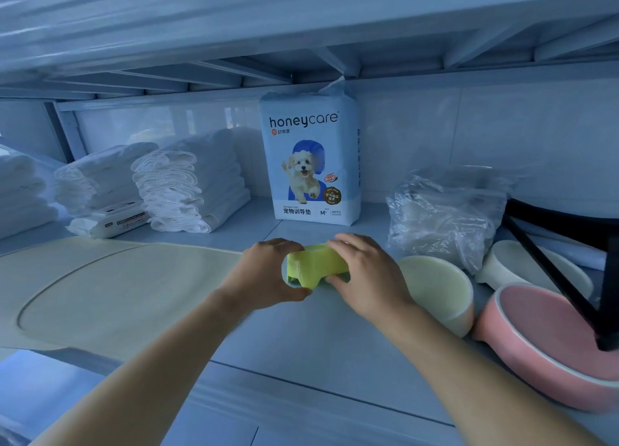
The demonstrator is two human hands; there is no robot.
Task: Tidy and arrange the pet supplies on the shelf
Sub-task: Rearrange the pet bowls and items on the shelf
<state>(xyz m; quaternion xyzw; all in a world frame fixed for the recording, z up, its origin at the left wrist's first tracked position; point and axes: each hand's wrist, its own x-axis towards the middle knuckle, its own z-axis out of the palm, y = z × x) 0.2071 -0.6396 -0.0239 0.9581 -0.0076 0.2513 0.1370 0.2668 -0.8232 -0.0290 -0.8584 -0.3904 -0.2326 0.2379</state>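
Observation:
A small yellow-green plastic item rests on the shelf board in the middle. My left hand grips its left end and my right hand grips its right end. Behind it a blue and white pack of pet training pads stands upright against the back wall. Stacks of folded white pads lie at the back left. A pale cream bowl sits just right of my right hand, and a pink bowl lies at the front right.
A cream mat covers the shelf's left half. A crumpled clear plastic bag sits at the back right, with a white dish beside it. A black stand leg crosses the right side. The upper shelf is close overhead.

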